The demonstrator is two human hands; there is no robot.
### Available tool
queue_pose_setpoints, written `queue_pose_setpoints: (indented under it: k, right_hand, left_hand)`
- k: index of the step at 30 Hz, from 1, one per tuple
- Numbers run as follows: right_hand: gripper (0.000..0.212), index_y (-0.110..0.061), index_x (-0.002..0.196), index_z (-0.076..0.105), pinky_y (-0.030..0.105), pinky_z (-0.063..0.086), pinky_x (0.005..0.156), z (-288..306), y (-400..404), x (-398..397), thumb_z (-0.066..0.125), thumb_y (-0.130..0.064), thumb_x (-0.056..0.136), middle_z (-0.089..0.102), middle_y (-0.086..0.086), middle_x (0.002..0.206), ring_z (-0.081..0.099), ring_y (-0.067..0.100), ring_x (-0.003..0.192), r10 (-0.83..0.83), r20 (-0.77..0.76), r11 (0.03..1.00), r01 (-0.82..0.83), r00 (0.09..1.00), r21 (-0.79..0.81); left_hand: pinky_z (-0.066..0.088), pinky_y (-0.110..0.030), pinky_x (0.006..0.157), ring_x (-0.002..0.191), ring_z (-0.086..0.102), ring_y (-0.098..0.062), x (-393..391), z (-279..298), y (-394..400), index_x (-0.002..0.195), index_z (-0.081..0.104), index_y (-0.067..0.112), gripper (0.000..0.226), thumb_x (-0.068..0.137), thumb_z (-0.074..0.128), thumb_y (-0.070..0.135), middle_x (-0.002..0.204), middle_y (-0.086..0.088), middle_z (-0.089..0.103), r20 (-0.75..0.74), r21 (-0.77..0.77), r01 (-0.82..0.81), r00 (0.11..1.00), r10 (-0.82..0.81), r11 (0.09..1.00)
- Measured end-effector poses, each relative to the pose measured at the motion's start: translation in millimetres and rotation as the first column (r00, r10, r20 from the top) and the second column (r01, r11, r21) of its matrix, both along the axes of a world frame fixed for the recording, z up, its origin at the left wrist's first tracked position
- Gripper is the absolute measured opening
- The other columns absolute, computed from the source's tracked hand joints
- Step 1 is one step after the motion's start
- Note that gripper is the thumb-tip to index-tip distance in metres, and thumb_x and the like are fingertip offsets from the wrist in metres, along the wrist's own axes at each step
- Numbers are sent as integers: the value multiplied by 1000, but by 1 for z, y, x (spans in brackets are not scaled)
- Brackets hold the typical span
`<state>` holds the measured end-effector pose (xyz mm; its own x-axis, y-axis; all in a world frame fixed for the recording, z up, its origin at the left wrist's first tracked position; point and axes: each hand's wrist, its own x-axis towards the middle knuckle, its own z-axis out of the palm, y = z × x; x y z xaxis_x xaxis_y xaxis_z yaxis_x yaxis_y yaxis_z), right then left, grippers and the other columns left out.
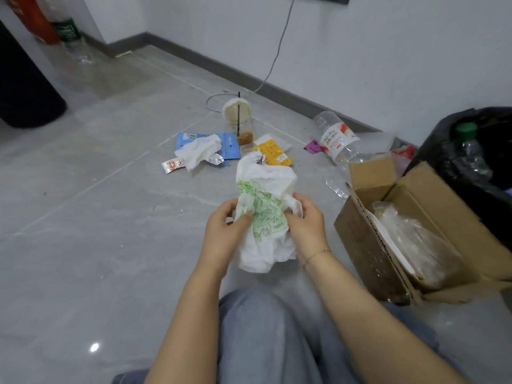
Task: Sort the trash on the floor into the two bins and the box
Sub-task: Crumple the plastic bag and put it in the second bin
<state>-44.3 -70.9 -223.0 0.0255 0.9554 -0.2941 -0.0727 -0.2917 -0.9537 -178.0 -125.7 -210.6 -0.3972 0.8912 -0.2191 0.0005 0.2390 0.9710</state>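
Observation:
Both my hands hold a crumpled white plastic bag with green print [264, 214] above the floor in front of my knees. My left hand [225, 234] grips its left side and my right hand [306, 225] grips its right side. An open cardboard box [410, 195] with clear plastic film inside stands at the right. Behind it is a bin lined with a black bag [487, 167], holding a clear bottle with a green cap. Farther out on the floor lie a white tissue [201, 152] on a blue packet [231, 146], a yellow packet [274, 153], a lidded cup with a straw [239, 117], and a clear bottle [336, 137].
A small red-and-white sachet [173, 164] and a purple scrap [313, 146] lie among the litter. A grey cable [273, 62] hangs down the wall to the floor. A dark bin [25, 87] stands at the far left, with a green-labelled bottle [69, 34] behind it.

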Motion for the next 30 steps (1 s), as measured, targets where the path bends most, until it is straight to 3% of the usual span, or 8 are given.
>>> queue_pose_setpoints:
  k: [3,6,9,16,19,22,27,30]
  right_hand:
    - [32,-18,100,59,9,48,69,42,-20,17,54,8,83,64,-6,87,59,6,80,28,169,987,-54,985,151]
    - [24,-15,93,63,26,54,69,92,-27,32,50,3,85,67,3,88,63,18,82,197,211,971,-221,957,93]
    - [32,-7,101,64,25,52,64,145,-27,52,41,8,85,66,7,92,63,20,83,403,200,913,-407,893,-20]
    - [49,-7,126,55,37,52,94,226,-55,135,44,14,83,63,12,124,61,26,114,765,319,638,-729,560,-249]
    - [42,-12,129,52,42,45,103,240,-70,172,53,-1,88,57,14,131,55,28,122,756,363,643,-721,545,-257]
    - [38,-24,122,56,31,52,88,239,-88,205,65,-17,85,68,-2,115,63,16,110,712,355,693,-688,606,-217]
    - [17,-11,105,65,33,56,83,209,-105,249,65,-15,88,72,5,102,69,20,95,464,473,877,-465,749,-124]
    - [6,-4,89,65,29,57,59,195,-109,274,65,-8,85,70,12,83,67,19,65,367,579,922,-367,728,-122]
  left_hand:
    - [56,-25,70,90,66,-18,18,17,-24,107,61,21,22,90,62,7,102,0,65,95,121,35,994,-47,992]
    - [57,-30,70,93,69,-22,30,37,-37,111,58,15,24,89,63,5,109,-7,67,229,200,0,972,-47,980]
    - [58,-34,73,94,70,-26,48,59,-43,113,56,15,30,87,65,4,105,-8,70,325,247,-52,945,-32,968]
    - [58,-31,71,86,71,-12,121,100,-43,124,45,25,49,84,70,9,98,2,73,411,289,-50,909,-76,956]
    - [59,-38,76,91,71,-17,155,108,-49,125,56,16,46,83,73,12,103,-2,73,414,283,42,896,-162,958]
    - [59,-37,76,91,71,-17,190,108,-63,115,64,16,35,83,72,9,101,-4,74,407,310,105,884,-232,945]
    - [59,-30,70,89,72,-20,229,93,-88,113,61,13,33,82,72,8,101,-6,74,460,229,184,845,-273,956]
    - [60,-35,72,90,72,-26,235,85,-93,113,60,7,30,84,69,5,100,-9,74,498,169,250,813,-301,953]
